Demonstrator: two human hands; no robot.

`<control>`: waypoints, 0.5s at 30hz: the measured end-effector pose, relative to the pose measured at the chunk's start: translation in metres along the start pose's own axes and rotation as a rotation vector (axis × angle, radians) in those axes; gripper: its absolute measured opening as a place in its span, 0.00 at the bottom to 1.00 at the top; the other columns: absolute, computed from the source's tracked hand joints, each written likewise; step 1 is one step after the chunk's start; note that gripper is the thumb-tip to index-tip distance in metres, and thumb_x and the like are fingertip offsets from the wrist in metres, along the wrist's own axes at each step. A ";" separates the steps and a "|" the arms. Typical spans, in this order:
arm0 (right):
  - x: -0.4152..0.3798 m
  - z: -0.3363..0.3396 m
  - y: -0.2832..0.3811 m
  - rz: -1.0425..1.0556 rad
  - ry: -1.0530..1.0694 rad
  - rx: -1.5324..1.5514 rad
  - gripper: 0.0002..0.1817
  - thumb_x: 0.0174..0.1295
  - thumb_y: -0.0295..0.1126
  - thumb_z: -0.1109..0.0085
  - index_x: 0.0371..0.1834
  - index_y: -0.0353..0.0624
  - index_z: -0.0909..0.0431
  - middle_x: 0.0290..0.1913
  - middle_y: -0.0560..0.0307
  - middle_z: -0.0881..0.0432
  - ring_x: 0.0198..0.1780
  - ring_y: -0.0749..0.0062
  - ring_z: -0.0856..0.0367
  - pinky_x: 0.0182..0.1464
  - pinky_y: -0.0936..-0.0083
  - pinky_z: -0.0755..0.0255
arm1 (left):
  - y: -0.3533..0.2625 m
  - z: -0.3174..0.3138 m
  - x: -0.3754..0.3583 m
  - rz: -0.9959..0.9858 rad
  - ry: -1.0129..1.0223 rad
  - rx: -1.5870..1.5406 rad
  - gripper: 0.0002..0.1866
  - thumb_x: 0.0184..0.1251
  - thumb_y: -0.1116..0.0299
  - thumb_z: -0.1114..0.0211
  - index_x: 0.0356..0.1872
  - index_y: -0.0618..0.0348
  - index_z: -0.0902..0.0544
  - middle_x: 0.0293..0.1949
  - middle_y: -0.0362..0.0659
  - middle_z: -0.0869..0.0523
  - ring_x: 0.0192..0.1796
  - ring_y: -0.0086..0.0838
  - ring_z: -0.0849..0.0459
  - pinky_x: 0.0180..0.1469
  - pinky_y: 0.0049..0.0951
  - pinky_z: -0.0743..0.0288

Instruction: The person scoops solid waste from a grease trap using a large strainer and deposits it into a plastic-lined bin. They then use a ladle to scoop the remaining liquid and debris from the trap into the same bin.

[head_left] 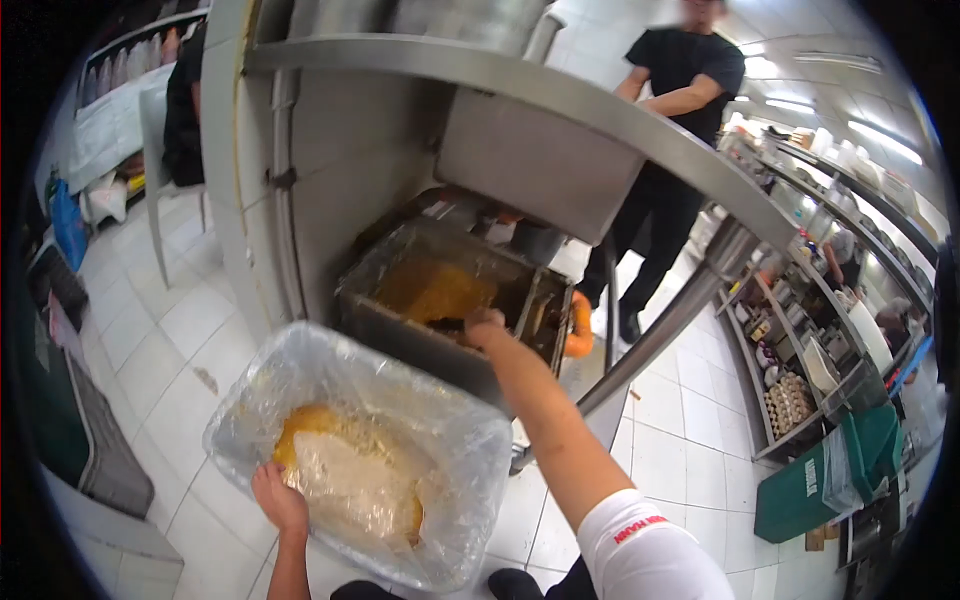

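A tub lined with clear plastic (pixel 455 430) stands on the floor in front of me. In it lies a pale mass (pixel 345 470) with orange-yellow crumbs around it. My left hand (pixel 280 500) is at the tub's near left rim, its fingers curled over the rim and liner. My right hand (pixel 485 330) reaches into a plastic-lined metal bin (pixel 410 335) under the steel table. Its fingers are closed on something dark that I cannot make out, beside a heap of orange-yellow crumbs (pixel 435 290) in the bin.
A steel table (pixel 520 75) overhangs the bin, and its leg (pixel 655 330) stands to the right. Behind it is a person in black (pixel 690 90). On the right are shelves with egg trays (pixel 788 405) and a green bin (pixel 800 490). An orange object (pixel 580 325) adjoins the metal bin.
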State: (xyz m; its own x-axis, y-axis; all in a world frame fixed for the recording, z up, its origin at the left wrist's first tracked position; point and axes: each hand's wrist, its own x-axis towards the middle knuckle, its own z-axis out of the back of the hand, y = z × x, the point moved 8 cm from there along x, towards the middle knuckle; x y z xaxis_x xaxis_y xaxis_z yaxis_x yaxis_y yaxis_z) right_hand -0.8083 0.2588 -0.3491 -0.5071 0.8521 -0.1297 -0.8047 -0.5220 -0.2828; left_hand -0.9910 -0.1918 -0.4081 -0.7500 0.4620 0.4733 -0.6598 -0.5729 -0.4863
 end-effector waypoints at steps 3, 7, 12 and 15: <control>0.006 -0.015 0.007 0.138 0.039 -0.056 0.15 0.49 0.38 0.48 0.36 0.43 0.18 0.40 0.53 0.18 0.47 0.63 0.21 0.41 0.68 0.26 | -0.003 0.002 0.001 -0.038 0.010 0.005 0.13 0.39 0.85 0.49 0.29 0.60 0.27 0.33 0.48 0.26 0.41 0.44 0.30 0.45 0.39 0.38; 0.005 -0.009 0.006 0.059 0.106 -0.048 0.16 0.49 0.30 0.49 0.42 0.40 0.21 0.47 0.48 0.22 0.51 0.59 0.24 0.45 0.67 0.27 | -0.001 0.001 0.004 -0.001 0.000 0.047 0.12 0.40 0.84 0.48 0.30 0.59 0.27 0.32 0.48 0.27 0.41 0.43 0.29 0.45 0.38 0.37; 0.000 -0.002 0.003 0.088 0.109 0.044 0.18 0.50 0.30 0.48 0.46 0.41 0.24 0.50 0.49 0.23 0.54 0.60 0.26 0.46 0.67 0.28 | -0.004 0.003 0.002 0.002 -0.005 0.042 0.11 0.42 0.83 0.48 0.30 0.59 0.27 0.32 0.48 0.27 0.41 0.43 0.29 0.46 0.38 0.38; -0.006 -0.004 -0.003 0.041 0.052 0.143 0.18 0.50 0.33 0.46 0.46 0.42 0.23 0.49 0.51 0.22 0.53 0.63 0.25 0.45 0.67 0.27 | 0.000 -0.001 0.003 -0.032 -0.021 0.066 0.09 0.42 0.83 0.48 0.28 0.60 0.28 0.30 0.48 0.26 0.40 0.44 0.29 0.44 0.39 0.37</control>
State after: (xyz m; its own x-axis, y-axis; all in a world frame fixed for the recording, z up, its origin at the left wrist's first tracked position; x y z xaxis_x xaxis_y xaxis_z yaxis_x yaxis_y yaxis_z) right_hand -0.8016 0.2550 -0.3516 -0.5268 0.8289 -0.1880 -0.8212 -0.5534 -0.1389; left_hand -0.9930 -0.1898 -0.4077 -0.7270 0.4669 0.5035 -0.6784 -0.6020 -0.4212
